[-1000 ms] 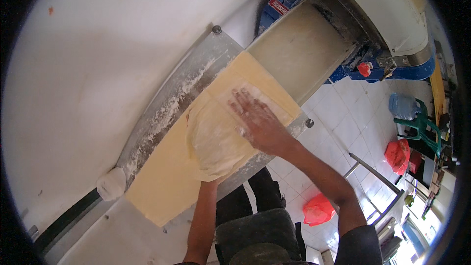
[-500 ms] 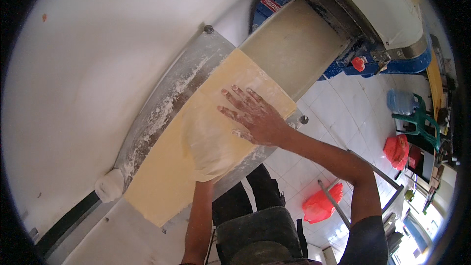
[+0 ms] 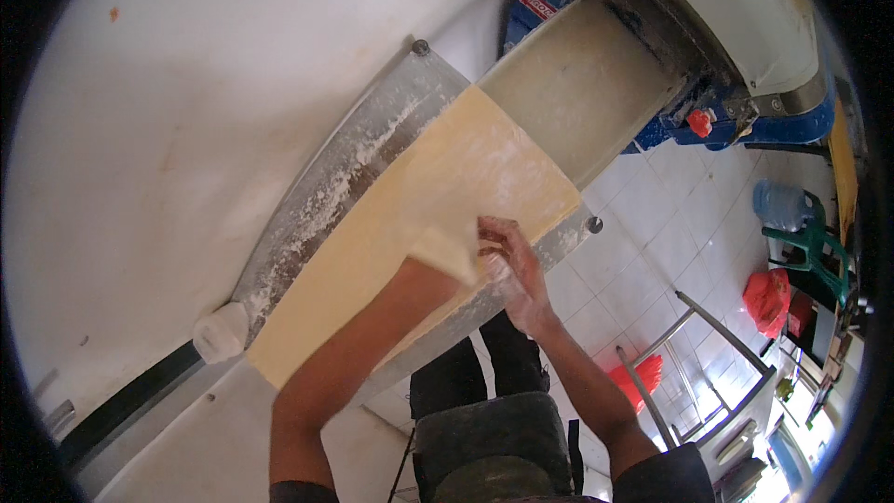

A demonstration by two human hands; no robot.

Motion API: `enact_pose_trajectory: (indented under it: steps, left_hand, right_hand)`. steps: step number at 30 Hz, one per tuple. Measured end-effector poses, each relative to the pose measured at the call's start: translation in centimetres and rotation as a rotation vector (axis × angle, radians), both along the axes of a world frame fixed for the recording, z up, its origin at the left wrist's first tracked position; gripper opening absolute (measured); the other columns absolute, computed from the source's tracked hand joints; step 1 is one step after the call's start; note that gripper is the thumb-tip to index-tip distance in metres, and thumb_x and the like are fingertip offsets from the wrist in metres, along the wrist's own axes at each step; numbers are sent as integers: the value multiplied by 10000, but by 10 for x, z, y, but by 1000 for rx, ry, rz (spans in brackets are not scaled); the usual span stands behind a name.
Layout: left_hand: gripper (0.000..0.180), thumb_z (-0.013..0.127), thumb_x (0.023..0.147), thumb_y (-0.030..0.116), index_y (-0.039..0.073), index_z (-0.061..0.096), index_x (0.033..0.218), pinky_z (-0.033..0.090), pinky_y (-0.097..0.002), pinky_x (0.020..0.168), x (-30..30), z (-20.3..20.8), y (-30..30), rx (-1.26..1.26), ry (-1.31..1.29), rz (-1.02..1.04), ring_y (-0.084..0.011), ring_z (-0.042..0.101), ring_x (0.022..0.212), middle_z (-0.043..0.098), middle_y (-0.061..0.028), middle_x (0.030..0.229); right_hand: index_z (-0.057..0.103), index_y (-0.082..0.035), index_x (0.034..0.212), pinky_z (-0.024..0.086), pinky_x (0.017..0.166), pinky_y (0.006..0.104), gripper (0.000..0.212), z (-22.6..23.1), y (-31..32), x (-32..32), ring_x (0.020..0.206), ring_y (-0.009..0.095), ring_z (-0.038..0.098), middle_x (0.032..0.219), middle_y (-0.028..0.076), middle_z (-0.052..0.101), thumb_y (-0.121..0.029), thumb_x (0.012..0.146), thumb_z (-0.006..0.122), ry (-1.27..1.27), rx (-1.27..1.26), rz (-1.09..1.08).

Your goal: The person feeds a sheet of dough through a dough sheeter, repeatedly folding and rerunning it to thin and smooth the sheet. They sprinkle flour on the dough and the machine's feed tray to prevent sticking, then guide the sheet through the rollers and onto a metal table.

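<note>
Pinched at its near edge by the right hand (image 3: 510, 265), a long yellow dough sheet (image 3: 438, 214) is seen in the head view, with the fingers curled over the sheet's edge where a flap of dough is folded up. The left hand itself is hidden under that raised flap; only the left forearm (image 3: 358, 345) is shown, reaching up from the lower edge and disappearing beneath the dough, so whether that hand is closed on anything cannot be told. The sheet is laid lengthwise along a metal conveyor table (image 3: 372, 144), whose bare left margin is dusted with white flour (image 3: 326, 205). At the far end, the sheet is met by a pale belt (image 3: 582, 93) that runs up into a dough rolling machine (image 3: 736, 28) with blue side panels and red knobs (image 3: 700, 121). A white cylindrical roller end (image 3: 220, 332) is seen just beside the sheet's near left corner. A white wall (image 3: 168, 112) is seen to the left of the table. On the right, a white tiled floor (image 3: 680, 233) is visible, with a green plastic chair (image 3: 815, 247), a blue water jug (image 3: 778, 205) and red plastic bags (image 3: 768, 298) standing well apart from the table.
</note>
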State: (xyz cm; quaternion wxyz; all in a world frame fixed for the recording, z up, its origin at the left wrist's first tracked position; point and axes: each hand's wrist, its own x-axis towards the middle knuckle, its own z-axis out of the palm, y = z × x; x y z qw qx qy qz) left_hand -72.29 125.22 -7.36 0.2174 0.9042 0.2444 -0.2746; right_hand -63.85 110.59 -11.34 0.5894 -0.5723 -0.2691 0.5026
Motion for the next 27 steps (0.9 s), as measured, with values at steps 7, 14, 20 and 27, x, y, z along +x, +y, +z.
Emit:
enact_pose_trajectory:
  steps: [7, 14, 20, 27]
  left_hand:
    - [137, 665, 807, 56, 41, 677, 942, 546, -473, 787, 26, 9, 3, 134, -214, -6, -396, 688, 912, 693, -146, 967]
    - [295, 805, 783, 158, 74, 662, 1027, 498, -465, 947, -8, -20, 38, 122, -588, 442, -351, 618, 1075, 624, -123, 1127]
    - [305, 810, 789, 151, 99, 698, 1069, 447, -462, 1024, -7, -43, 24, 188, -650, 334, -324, 577, 1129, 612, -95, 1143]
    - [140, 731, 870, 70, 72, 731, 1010, 526, -387, 844, -1, -34, 35, 88, -744, 401, -273, 651, 988, 666, -97, 1121]
  right_hand:
    - [496, 31, 1389, 503, 1011, 364, 596, -12, 7, 23, 1166, 210, 620, 1274, 155, 629, -174, 908, 781, 167, -176, -362]
    - [518, -4, 1347, 588, 773, 324, 589, -10, 20, 54, 888, 182, 715, 1089, 152, 684, -51, 832, 801, -224, -362, -332]
    - [579, -59, 1165, 575, 736, 415, 393, -12, 40, 47, 837, 325, 721, 931, 148, 699, -85, 826, 777, -732, -353, -349]
    - [625, -77, 1059, 550, 739, 446, 275, -22, 43, 72, 839, 344, 699, 968, 130, 685, -146, 826, 753, -727, -229, -381]
